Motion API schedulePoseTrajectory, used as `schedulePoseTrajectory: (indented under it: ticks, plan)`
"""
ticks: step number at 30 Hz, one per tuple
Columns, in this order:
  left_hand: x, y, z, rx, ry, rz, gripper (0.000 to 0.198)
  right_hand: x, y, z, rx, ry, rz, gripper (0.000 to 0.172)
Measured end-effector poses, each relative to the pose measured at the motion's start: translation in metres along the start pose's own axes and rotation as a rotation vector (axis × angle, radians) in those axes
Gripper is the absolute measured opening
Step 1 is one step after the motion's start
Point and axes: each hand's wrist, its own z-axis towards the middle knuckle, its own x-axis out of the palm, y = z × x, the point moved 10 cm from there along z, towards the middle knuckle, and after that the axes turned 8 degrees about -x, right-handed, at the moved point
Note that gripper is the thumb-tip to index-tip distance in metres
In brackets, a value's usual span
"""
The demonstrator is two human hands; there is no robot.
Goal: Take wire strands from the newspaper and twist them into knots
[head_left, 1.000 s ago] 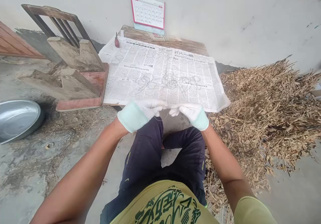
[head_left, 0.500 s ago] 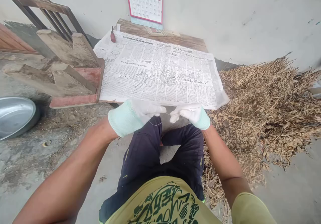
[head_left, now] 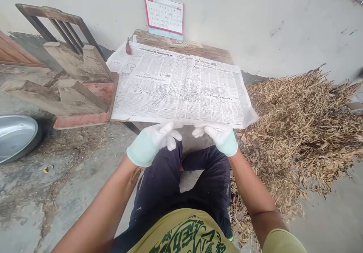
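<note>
Both my hands wear white gloves with mint cuffs, held just off the near edge of the newspaper (head_left: 124, 111). My left hand (head_left: 167, 134) pinches with thumb and forefinger, its other fingers loosely curled. Only a faint bit of thin wire (head_left: 175, 132) shows by those fingers. A short gap away, my right hand (head_left: 214, 131) has its fingertips pressed together, pointing left at the wire's other end, which is hard to make out. On the paper lie rows of wire loops (head_left: 168, 62) and tangled heaps of thin wire (head_left: 193, 92).
A small dark-red pointed tool (head_left: 128, 48) rests at the paper's far left corner. Behind stands a desk calendar (head_left: 166, 14) on the wooden table (head_left: 218, 52). An overturned wooden stool (head_left: 85, 90) is at left, near a metal basin (head_left: 17, 135). Dry stalks (head_left: 297, 132) are heaped at right.
My left hand has tilted and its lower fingers have spread downward. The curved wire that showed between the hands is now barely visible. The view has shifted slightly upward.
</note>
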Motion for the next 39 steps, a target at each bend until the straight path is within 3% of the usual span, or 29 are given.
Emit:
schedulePoseTrajectory:
  ticks: [4, 12, 19, 24, 28, 33, 36, 39]
  plan:
    - [0.013, 0.026, 0.001, -0.06, 0.054, -0.258, 0.045, 0.008, -0.003, -0.006, 0.01, 0.039, -0.027, 0.03]
    - [0.029, 0.032, 0.005, -0.052, 0.127, -0.487, 0.035, 0.021, 0.006, -0.011, -0.099, 0.163, -0.08, 0.03]
    - [0.034, 0.036, -0.001, -0.021, 0.048, -0.495, 0.028, 0.029, 0.005, -0.012, -0.14, 0.225, -0.122, 0.031]
    - [0.036, 0.029, -0.006, -0.004, 0.07, -0.412, 0.027, 0.029, 0.0, -0.015, -0.093, 0.222, -0.134, 0.029]
    - [0.045, 0.015, -0.009, 0.006, 0.136, -0.429, 0.04, 0.031, -0.008, -0.019, -0.009, 0.187, 0.034, 0.027]
    - [0.041, 0.008, -0.017, -0.058, 0.096, -0.552, 0.045, 0.03, -0.008, -0.021, 0.016, 0.144, 0.179, 0.021]
    - [0.041, 0.013, -0.024, -0.115, 0.134, -0.517, 0.044, 0.032, -0.004, -0.019, 0.04, 0.217, 0.19, 0.017]
    - [0.04, 0.025, -0.029, -0.203, 0.157, -0.403, 0.048, 0.04, -0.009, -0.022, 0.15, 0.384, 0.187, 0.016]
